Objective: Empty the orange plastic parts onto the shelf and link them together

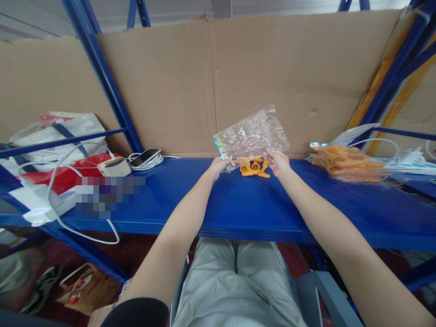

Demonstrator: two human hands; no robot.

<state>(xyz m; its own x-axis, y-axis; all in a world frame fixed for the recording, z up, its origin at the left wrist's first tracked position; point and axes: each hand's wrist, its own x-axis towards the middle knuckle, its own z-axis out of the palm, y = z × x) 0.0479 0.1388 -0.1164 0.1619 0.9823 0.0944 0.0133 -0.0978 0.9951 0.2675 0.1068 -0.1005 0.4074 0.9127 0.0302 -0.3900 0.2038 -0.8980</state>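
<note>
A clear plastic bag with a colourful printed strip along its left edge is held up over the blue shelf. My left hand is closed on the bag's lower left corner, by the printed strip. At the lower right edge of the bag, my right hand pinches the plastic. Between the hands, an orange plastic piece with round openings lies on the shelf, partly behind the bag's lower edge. Its exact kind I cannot make out.
Clear bags of similar orange pieces lie on the right. On the left are a phone, white cables, a power strip and a white bag. A cardboard sheet stands behind the shelf, between blue posts.
</note>
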